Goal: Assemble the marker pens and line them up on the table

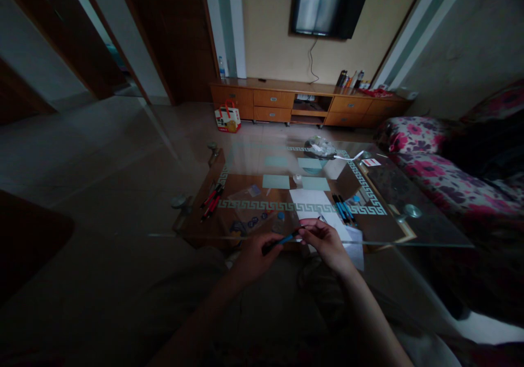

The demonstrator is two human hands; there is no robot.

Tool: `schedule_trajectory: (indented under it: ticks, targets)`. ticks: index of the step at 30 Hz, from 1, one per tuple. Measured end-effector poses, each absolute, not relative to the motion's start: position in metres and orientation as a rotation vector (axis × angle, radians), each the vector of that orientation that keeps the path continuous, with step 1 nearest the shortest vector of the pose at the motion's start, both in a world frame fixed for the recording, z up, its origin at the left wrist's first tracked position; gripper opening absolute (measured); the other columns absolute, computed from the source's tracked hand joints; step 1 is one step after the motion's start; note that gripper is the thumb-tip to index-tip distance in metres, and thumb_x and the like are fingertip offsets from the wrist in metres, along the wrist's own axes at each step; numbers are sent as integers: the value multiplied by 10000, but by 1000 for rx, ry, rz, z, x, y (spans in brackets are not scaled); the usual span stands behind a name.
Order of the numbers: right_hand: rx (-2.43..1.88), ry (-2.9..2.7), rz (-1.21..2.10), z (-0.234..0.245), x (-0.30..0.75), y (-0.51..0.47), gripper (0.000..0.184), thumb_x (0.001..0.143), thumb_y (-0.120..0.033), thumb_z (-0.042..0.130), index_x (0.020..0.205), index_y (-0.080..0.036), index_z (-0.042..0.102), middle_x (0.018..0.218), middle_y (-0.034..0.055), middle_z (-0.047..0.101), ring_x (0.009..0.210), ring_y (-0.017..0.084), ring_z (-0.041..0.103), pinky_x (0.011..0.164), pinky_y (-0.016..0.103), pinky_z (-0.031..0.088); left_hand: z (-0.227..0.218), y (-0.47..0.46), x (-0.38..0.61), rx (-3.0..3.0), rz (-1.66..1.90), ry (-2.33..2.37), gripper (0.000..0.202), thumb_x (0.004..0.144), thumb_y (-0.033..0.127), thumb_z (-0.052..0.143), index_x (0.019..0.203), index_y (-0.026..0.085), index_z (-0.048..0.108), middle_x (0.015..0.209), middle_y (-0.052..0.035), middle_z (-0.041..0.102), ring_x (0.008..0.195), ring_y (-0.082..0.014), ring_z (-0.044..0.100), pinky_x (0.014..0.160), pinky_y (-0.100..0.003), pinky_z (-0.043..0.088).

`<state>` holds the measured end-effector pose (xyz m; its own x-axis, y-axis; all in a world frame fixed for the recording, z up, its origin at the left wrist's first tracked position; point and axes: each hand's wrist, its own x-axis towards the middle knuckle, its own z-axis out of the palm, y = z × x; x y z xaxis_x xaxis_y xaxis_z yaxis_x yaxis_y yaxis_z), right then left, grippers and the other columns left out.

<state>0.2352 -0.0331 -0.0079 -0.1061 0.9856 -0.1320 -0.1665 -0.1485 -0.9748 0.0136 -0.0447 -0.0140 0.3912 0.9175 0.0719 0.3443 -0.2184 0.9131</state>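
Note:
Between my two hands, just above the near edge of the glass table [434, 233], is a blue and black pen [287, 238]. My left hand [256, 255] is closed around its black end. The fingers of my right hand [321, 240] pinch the other end, whose tip they partly hide. Sheets of white paper [313, 200] lie on the table beyond my right hand. Several blue and black pens [344, 210] rest to the right of the paper. Over at the table's left side lies a group of red and black pens [210, 202].
A plastic bag [321, 146] and a red and white card [371, 162] lie toward the table's far side. Behind stands a wooden TV cabinet [272, 100] with a paper bag [227, 119] in front. A flowered sofa [442, 170] is at the right.

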Motion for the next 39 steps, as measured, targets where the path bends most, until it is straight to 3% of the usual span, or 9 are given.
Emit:
schedule_trajectory:
  ticks: [6,13,18,39]
  targets:
    - [-1160,-1063,1437,-8,238,-33,421,772,-467,754,1079,-197,655,929,58,683,794,179,651,633,267,484,-20,-44,13,1718,869,1154,254,919,323,559,1117,240,695,1077,-31,723,961,-192,658,877,-302,501]
    - [-1209,-1091,1402,-7,239,-34,362,778,-510,733,947,-196,670,825,38,660,752,175,609,623,266,445,-17,-44,12,1740,874,1157,247,920,315,553,1100,236,703,1052,-35,730,942,-192,664,841,-299,512]
    - [-1249,-1140,1387,-7,240,-35,356,795,-507,721,963,-197,670,791,28,666,727,160,588,626,260,424,-17,-44,13,1747,873,1167,249,908,325,573,1102,247,708,1063,-35,730,956,-197,667,865,-309,512]
    - [-1318,-1194,1304,-4,238,-34,407,709,-533,773,914,-183,744,765,30,688,674,156,563,636,280,431,-15,-44,12,1775,877,1156,268,924,334,560,1121,247,720,1103,-38,733,1015,-208,666,920,-332,501]
